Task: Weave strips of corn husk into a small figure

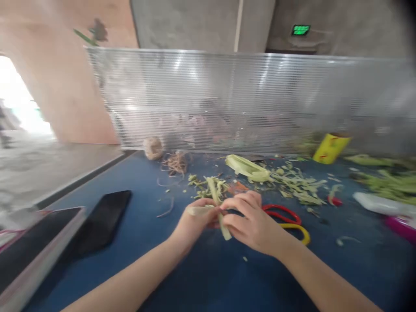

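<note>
Near the middle of the blue table, both hands meet on a pale green strip that looks like corn husk (225, 229). My left hand (193, 220) is closed around it, and its far end sticks up past the fingers. My right hand (255, 223) pinches the same strip from the other side with thumb and fingertips. Exactly where the fingertips meet is partly hidden. Scissors with red and yellow handles (298, 229) lie just right of my right hand, their blades out of sight behind it. Beyond the hands rest a larger curled husk piece (247, 168) and small green scraps (198, 184).
Shredded green strips (300, 184) spread to the right, near a yellow roll (329, 149) and a white object (373, 203). A twine ball (152, 148) and tangled brown fibres (175, 164) sit back left. A black phone (108, 216) lies left. A ribbed translucent partition (195, 95) borders the table's back.
</note>
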Demonstrator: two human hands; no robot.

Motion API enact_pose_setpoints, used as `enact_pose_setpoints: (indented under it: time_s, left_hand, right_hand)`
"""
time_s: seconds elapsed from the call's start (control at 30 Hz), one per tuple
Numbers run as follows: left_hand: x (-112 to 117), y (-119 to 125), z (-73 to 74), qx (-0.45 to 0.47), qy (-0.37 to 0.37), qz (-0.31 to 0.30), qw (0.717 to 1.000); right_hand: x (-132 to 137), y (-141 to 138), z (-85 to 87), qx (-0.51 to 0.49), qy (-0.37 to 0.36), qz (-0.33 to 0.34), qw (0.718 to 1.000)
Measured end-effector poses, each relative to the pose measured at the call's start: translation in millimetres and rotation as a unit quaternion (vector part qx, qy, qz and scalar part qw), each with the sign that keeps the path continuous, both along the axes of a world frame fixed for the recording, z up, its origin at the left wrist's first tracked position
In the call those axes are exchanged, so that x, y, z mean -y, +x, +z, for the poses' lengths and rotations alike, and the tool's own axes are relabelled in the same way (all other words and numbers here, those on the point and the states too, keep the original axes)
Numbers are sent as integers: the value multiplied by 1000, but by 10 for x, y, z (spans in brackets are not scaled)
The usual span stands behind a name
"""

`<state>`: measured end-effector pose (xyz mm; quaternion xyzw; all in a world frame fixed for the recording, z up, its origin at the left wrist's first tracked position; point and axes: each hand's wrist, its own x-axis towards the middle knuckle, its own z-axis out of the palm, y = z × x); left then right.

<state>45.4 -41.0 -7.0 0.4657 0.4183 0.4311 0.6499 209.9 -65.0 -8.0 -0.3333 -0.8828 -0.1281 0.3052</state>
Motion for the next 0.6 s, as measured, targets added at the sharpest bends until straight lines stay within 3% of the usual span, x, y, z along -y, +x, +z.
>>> enact_pose_setpoints:
  time_s: [0.27,0.6]
  left_hand:
    - [-75,-1,62,-95,62,10,994]
    - [-90,-1,40,-121,110,18,986]
  right_hand:
    - [-124,19,32,-165,-124,-7,978]
    - [-192,50,26,-303,-285,-12,909]
